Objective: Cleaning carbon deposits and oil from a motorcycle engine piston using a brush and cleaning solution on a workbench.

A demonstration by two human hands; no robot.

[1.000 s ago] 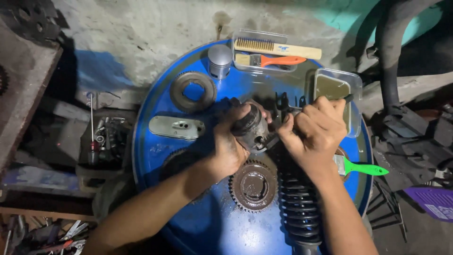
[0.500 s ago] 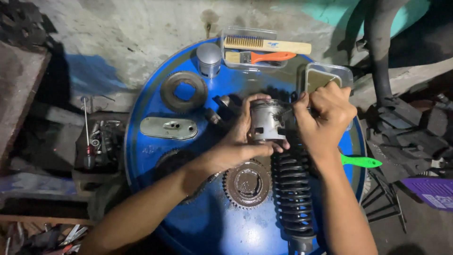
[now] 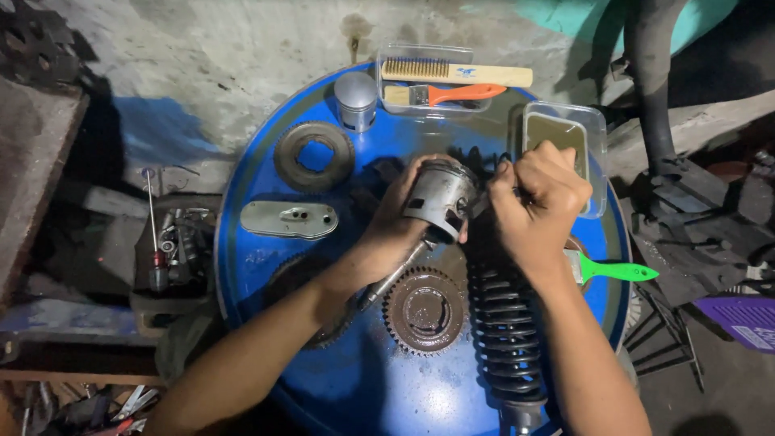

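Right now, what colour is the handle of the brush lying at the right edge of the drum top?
Bright green: the brush handle, clearest in the head view.

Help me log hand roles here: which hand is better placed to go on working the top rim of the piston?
The right hand, probably. Its fingertips are pinched at the top rim of the piston, while the left hand is wrapped around the piston's body, holding it above the blue drum.

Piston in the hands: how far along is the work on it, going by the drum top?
In hand: the left hand holds a grey piston above the blue drum top; the right hand is closed beside its crown, and what its fingers grip is hidden. Looks set aside: a second piston stands upright near the rim. Lying untouched: the gear, the ring gear and the coil spring.
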